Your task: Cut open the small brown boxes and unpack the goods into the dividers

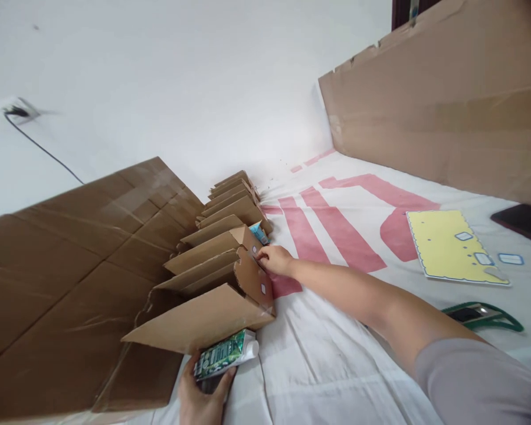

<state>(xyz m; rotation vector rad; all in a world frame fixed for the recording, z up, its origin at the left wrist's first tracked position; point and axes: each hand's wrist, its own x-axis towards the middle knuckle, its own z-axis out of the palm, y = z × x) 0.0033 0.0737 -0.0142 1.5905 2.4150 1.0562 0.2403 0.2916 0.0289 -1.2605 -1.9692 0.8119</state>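
My left hand [201, 398] is wrapped round a green and white drink carton [221, 355] with a white cap. The carton lies tilted beside the nearest open cardboard box [194, 321]. My right hand [275, 261] has its fingers drawn together against the front of the box row, near a small white label [253, 250]. Whatever is between those fingertips, if anything, is hidden. Another small label [263, 289] is on the nearest box's front. A light blue pack [259, 232] shows just beyond my right hand, at the front of the row.
More cardboard boxes [228, 203] run back toward the wall. Tall cardboard panels stand at left [71, 283] and right [438, 106]. On the white and red cloth lie a yellow sticker sheet [442, 239], a loose label [511, 259], a green utility knife [482, 316] and a dark phone-like slab [522, 221].
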